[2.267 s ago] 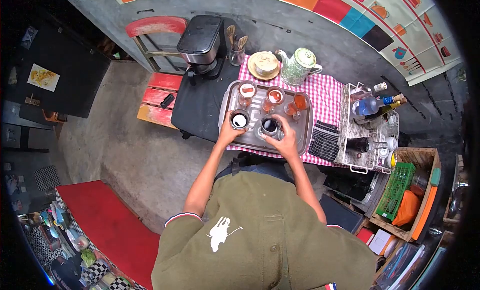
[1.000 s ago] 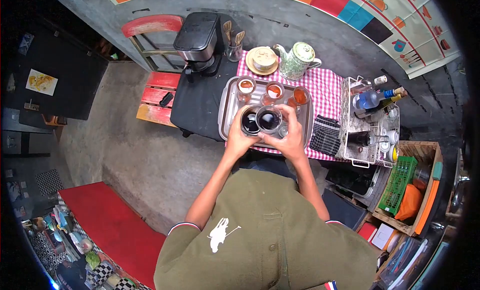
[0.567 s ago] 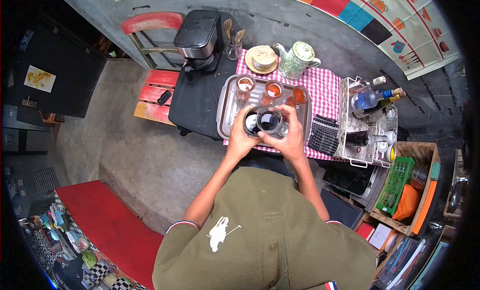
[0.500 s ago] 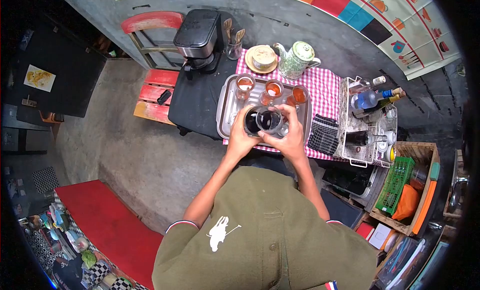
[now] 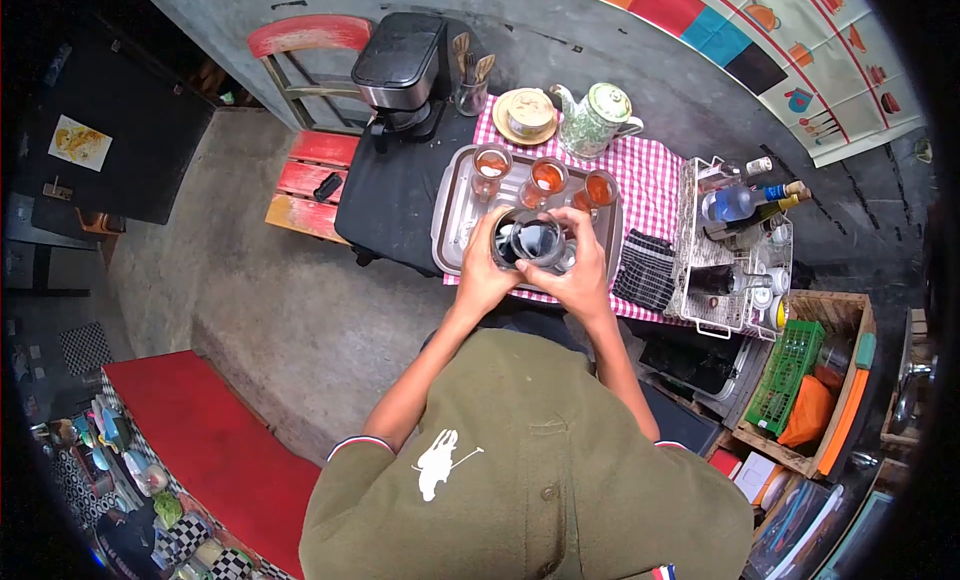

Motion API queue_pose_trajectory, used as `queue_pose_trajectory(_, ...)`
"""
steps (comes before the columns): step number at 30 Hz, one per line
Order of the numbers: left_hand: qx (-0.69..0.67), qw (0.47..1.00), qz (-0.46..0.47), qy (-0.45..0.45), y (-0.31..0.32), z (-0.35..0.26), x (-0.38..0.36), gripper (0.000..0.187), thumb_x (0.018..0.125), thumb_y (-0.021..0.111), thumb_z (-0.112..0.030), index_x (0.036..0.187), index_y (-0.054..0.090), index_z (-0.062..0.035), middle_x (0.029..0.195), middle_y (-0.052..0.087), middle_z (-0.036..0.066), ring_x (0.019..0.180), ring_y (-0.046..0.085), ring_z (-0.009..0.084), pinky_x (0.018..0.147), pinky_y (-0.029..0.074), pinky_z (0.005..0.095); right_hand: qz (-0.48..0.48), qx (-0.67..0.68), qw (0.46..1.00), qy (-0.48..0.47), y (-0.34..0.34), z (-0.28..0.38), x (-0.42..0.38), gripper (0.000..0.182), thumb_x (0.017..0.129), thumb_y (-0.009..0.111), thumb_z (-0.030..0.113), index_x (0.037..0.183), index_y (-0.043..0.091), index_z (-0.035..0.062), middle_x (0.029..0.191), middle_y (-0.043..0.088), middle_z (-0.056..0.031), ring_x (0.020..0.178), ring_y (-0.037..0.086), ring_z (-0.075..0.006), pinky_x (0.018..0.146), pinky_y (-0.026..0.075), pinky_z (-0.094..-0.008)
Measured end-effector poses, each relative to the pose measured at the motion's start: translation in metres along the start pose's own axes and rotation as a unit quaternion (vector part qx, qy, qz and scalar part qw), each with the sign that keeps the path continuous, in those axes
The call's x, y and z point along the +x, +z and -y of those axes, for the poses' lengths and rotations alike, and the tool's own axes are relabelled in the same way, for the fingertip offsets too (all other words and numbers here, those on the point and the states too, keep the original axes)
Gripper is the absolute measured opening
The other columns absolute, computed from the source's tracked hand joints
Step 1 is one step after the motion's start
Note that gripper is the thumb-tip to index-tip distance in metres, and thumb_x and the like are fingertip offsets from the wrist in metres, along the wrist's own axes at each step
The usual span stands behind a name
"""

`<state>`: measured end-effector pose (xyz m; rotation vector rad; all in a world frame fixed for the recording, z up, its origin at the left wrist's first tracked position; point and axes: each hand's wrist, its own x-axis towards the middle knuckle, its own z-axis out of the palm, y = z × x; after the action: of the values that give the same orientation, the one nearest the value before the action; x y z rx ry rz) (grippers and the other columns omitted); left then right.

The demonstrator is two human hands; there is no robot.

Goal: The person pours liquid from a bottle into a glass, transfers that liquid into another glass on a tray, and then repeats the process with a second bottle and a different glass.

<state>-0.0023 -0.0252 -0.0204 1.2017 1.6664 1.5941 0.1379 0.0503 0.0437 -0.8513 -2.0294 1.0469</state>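
Observation:
My left hand (image 5: 485,270) is wrapped round a glass of dark liquid (image 5: 507,236), above the near edge of the metal tray (image 5: 446,215). Beside it, my right hand (image 5: 583,265) grips a second clear glass (image 5: 541,242), which overlaps the first in view. Whether the second glass holds liquid I cannot tell. Three glasses of reddish-brown drink stand on the tray beyond my hands: a left one (image 5: 491,167), a middle one (image 5: 547,178) and a right one (image 5: 598,191).
Behind the tray are a green patterned teapot (image 5: 597,125) and a yellow cup on a saucer (image 5: 527,117). A coffee maker (image 5: 402,65) stands left. To the right are a dark folded cloth (image 5: 646,270) and a white wire rack (image 5: 690,250) with bottles.
The view has shifted slightly. Both hands keep their holds on the two glasses, and the glass in my left hand shows a slightly different tilt.

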Motion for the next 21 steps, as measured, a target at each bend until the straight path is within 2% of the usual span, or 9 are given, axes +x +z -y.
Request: queue_pose_trajectory(21,0.009,1.000,-0.011,0.004,0.0044,-0.0008,-0.0048,0.075,0.060,0.075,0.000,0.131,0.053,-0.0030,0.128,0.059,0.017,0.124,0.055,0.0374,0.107,0.043,0.0431,0.016,-0.058,0.998,0.000,-0.0017,0.0098,-0.0021,0.066,0.063,0.086,0.021,0.119,0.054,0.0016,0.110,0.062,-0.0143,0.102,0.059,-0.0304,0.092,0.048,-0.0410)
